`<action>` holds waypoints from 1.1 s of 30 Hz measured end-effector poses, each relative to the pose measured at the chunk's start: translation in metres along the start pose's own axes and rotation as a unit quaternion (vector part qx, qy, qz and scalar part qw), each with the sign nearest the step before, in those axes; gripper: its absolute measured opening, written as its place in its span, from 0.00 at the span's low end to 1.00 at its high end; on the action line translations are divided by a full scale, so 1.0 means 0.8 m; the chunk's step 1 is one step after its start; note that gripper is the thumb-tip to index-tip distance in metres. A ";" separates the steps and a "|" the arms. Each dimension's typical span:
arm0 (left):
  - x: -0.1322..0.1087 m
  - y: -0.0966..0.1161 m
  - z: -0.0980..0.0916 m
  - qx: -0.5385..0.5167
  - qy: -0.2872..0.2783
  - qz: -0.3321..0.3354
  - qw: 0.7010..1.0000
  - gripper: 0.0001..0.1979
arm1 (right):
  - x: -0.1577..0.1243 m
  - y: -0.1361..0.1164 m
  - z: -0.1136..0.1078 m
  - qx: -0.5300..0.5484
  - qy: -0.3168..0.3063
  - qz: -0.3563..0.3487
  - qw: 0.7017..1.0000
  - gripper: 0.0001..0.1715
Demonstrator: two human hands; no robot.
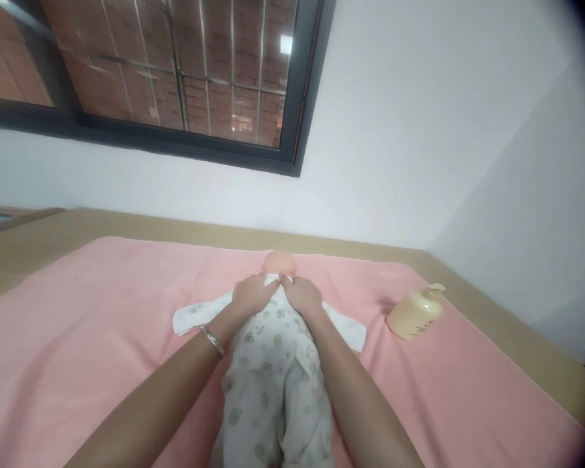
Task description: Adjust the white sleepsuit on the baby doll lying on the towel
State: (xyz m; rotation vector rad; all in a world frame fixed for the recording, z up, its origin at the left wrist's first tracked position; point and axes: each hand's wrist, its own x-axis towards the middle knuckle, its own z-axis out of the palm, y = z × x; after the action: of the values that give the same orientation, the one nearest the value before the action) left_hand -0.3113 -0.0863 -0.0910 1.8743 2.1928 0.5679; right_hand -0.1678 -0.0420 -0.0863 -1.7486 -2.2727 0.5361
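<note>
A baby doll (279, 261) lies on its back on a pink blanket (102, 312), its head at the far end. It wears a white baby romper (275, 348) with small green and grey prints, sleeves spread to both sides and legs toward me. My left hand (254, 294) is closed on the romper's neckline, thumb on the cloth. Across from it, my right hand (301, 296) pinches the other side of the same neckline. Both thumbs nearly meet just below the doll's head. The undersides of my fingers are hidden, and a silver bracelet circles my left wrist.
A cream pump bottle (413, 314) stands tilted in view on the blanket, right of the doll. The wooden tabletop (141, 222) shows beyond the blanket, against a white wall (394, 130). A dark-framed window (292, 140) with bars outside is above.
</note>
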 end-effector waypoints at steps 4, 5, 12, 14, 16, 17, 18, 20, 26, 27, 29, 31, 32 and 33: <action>-0.001 0.001 -0.001 -0.021 0.000 -0.002 1.000 0.31 | 0.002 0.004 0.006 0.009 0.013 0.001 1.000 0.44; 0.000 0.000 -0.001 -0.025 0.001 -0.005 1.000 0.31 | 0.003 0.005 0.007 0.012 0.012 0.001 1.000 0.44; 0.004 -0.003 0.003 -0.036 -0.002 -0.009 0.999 0.33 | 0.010 0.012 0.015 0.037 0.032 -0.002 0.999 0.43; 0.004 -0.003 0.004 -0.037 0.000 -0.005 0.999 0.32 | 0.011 0.013 0.017 0.035 0.033 -0.004 0.999 0.43; 0.003 -0.004 0.004 -0.044 0.003 0.003 0.999 0.31 | 0.012 0.015 0.018 0.033 0.032 -0.004 0.999 0.43; 0.003 -0.004 0.004 -0.048 0.004 0.007 0.999 0.31 | 0.012 0.015 0.019 0.033 0.033 -0.005 0.999 0.43; 0.003 -0.004 0.004 -0.050 0.004 0.009 0.999 0.30 | 0.013 0.016 0.019 0.035 0.035 -0.005 0.999 0.42; 0.003 -0.004 0.004 -0.046 0.003 0.006 0.999 0.31 | 0.013 0.016 0.019 0.040 0.040 -0.004 0.998 0.42; 0.004 0.000 0.004 -0.021 0.001 0.001 1.000 0.31 | 0.012 0.015 0.018 0.029 0.038 0.003 0.999 0.43; 0.004 0.000 0.004 -0.019 0.000 0.000 1.000 0.31 | 0.012 0.015 0.018 0.031 0.040 0.003 0.999 0.43; 0.004 0.000 0.004 -0.020 -0.001 -0.001 1.000 0.31 | 0.012 0.015 0.018 0.037 0.048 0.004 0.998 0.42; 0.003 0.000 0.003 -0.026 0.001 0.001 1.000 0.31 | 0.013 0.015 0.019 0.037 0.054 0.006 0.998 0.42; 0.003 0.000 0.003 -0.028 0.004 0.003 1.000 0.30 | 0.013 0.016 0.020 0.035 0.056 0.006 0.998 0.42; 0.002 0.000 0.003 -0.030 0.006 0.004 1.000 0.31 | 0.013 0.016 0.020 0.033 0.056 0.005 0.998 0.42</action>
State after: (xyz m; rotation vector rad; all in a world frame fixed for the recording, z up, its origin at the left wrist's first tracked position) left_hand -0.3109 -0.0841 -0.0929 1.8540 2.1521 0.6408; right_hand -0.1657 -0.0316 -0.1067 -1.7150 -2.1466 0.4972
